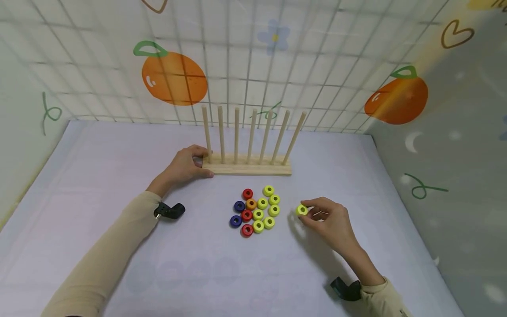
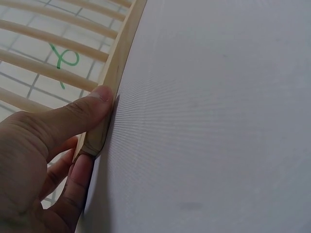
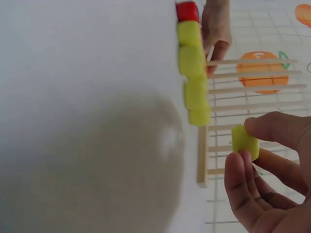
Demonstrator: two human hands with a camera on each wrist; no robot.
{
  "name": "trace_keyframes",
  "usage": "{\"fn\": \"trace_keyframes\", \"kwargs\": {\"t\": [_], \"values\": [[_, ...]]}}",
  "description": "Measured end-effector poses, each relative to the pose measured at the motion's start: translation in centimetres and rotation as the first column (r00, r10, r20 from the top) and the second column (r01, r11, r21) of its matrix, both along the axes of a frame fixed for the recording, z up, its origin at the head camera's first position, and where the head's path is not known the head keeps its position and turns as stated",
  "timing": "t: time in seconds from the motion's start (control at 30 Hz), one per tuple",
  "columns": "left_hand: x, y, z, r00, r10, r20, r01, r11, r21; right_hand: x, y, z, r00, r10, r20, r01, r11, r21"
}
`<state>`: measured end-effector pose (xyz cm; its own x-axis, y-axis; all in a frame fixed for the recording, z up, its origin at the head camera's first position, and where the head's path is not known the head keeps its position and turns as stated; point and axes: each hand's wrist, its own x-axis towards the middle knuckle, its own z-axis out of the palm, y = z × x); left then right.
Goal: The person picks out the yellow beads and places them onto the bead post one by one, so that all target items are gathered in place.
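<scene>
My left hand (image 1: 185, 165) grips the left end of a wooden peg rack (image 1: 249, 169), whose row of several upright pegs rises from a long base. In the left wrist view the thumb (image 2: 99, 99) lies on the front of the base, with fingers round its end. To the right of the loose beads, my right hand (image 1: 330, 222) pinches a yellow bead (image 1: 302, 210) between thumb and fingertips, its hole showing from above. The right wrist view shows this yellow bead (image 3: 245, 142) held above the table.
In front of the rack lie several yellow beads (image 1: 262, 203), red beads (image 1: 247, 215), two dark blue beads (image 1: 239, 206) and an orange bead (image 1: 251, 204). A patterned backdrop (image 1: 317, 53) stands behind the white table (image 1: 190, 273), and a grey wall (image 1: 443, 176) borders its right side.
</scene>
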<state>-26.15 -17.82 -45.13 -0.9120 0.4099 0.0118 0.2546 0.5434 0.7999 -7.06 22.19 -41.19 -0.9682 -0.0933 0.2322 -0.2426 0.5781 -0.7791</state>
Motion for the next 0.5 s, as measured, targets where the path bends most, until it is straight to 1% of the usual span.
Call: {"fn": "trace_keyframes", "kwargs": {"t": [0.2,0.27,0.33,0.5], "values": [[-0.2,0.0,-0.1,1.0,-0.008,0.005,0.008,1.0,-0.01,-1.4,0.5,1.3,0.998,-0.007,-0.062,0.006,1.0,-0.007],[-0.2,0.0,0.0,1.0,-0.003,0.009,0.003,1.0,-0.012,-1.8,0.4,2.0,0.997,-0.005,-0.08,0.005,1.0,-0.008],[-0.2,0.0,0.0,1.0,0.001,0.009,-0.001,1.0,-0.012,-2.0,0.1,3.1,0.995,-0.004,-0.097,0.004,1.0,-0.003],[0.0,0.1,0.2,1.0,0.0,0.007,0.0,1.0,-0.006,-2.6,-0.9,6.3,0.99,0.015,-0.137,-0.016,1.0,-0.003]]}}
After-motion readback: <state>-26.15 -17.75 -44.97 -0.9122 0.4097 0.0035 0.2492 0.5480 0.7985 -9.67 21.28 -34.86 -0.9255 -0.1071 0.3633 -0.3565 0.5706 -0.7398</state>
